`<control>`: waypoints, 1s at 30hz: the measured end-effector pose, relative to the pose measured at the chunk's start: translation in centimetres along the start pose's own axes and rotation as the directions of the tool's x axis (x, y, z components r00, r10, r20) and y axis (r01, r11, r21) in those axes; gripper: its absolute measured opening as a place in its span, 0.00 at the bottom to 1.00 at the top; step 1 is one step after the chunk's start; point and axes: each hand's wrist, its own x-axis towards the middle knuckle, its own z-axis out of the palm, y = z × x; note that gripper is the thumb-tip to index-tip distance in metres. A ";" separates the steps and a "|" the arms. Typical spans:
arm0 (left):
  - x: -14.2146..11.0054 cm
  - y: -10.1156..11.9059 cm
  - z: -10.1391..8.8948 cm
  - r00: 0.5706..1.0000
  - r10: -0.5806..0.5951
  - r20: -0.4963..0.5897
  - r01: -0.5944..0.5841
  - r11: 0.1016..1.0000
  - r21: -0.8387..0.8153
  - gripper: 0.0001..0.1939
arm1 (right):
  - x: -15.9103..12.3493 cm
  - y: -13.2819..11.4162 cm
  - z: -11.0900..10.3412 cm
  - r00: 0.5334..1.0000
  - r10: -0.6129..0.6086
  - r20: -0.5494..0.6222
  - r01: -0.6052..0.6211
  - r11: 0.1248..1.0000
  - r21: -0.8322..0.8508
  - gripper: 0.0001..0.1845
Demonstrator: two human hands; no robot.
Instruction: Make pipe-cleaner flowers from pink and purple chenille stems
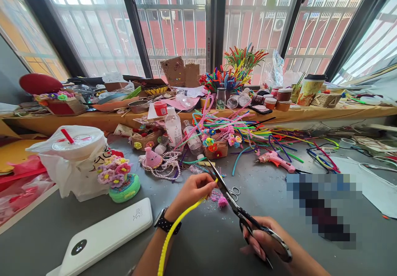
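My left hand (192, 190), with a watch (167, 221) on its wrist, pinches a yellow pipe cleaner (174, 226) near one end. The rest of it curves down over the forearm and out of the bottom edge. In my right hand (262, 235) are large black-handled scissors (228, 197), fingers through the loops. Their blades point up and left and lie at the pipe cleaner's short tip; whether they touch it I cannot tell. Beneath the blades lie pink fuzzy bits (222, 202) and a small pair of scissors (235, 192), partly hidden.
A white power bank (108, 239), a pipe-cleaner flower pot (124, 189) and a bagged drink cup (77, 152) stand left. A pink glue gun (276, 160) lies right. Behind are a heap of coloured pipe cleaners (245, 123), bottles (173, 130) and a cluttered ledge (118, 121).
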 end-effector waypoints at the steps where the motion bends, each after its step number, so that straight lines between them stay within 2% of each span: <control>1: 0.0 0.0 0.0 1.000 0.000 -0.008 0.000 1.000 0.000 0.13 | 0.1 -0.1 0.1 1.000 -0.001 0.006 0.001 1.000 -0.008 0.22; 6: -0.1 0.1 0.0 0.999 0.032 -0.007 -0.032 0.999 0.015 0.13 | 0.2 -0.5 0.4 1.000 -0.008 0.007 0.008 1.000 0.029 0.24; 9: 0.0 -0.1 -0.1 1.000 0.010 -0.009 -0.009 0.999 0.052 0.12 | 0.1 -0.4 0.2 1.000 0.022 0.014 -0.023 0.998 0.062 0.24; 16: 0.0 -0.6 -0.2 0.999 0.006 0.037 -0.008 0.998 0.056 0.12 | 0.2 0.4 -0.1 0.997 0.062 0.050 -0.063 0.998 0.021 0.23; 20: 0.2 -1.0 -0.4 0.996 -0.053 0.076 0.047 0.996 0.073 0.11 | 0.6 1.1 -0.3 0.996 0.041 0.073 -0.042 0.999 0.005 0.25; 23: 0.3 -1.4 -0.6 0.993 -0.081 0.084 0.071 0.992 0.109 0.11 | 0.7 1.2 -0.1 0.997 0.046 0.054 -0.047 0.999 0.017 0.25; 27: 0.5 -1.9 -0.9 0.996 -0.072 0.051 0.063 0.986 0.155 0.10 | 0.8 0.6 0.7 0.997 0.071 -0.034 -0.070 0.997 0.042 0.24; 30: 0.5 -2.2 -1.1 0.996 -0.081 0.034 0.075 0.983 0.167 0.10 | 1.0 0.2 1.2 0.993 0.110 -0.035 -0.107 0.991 0.077 0.23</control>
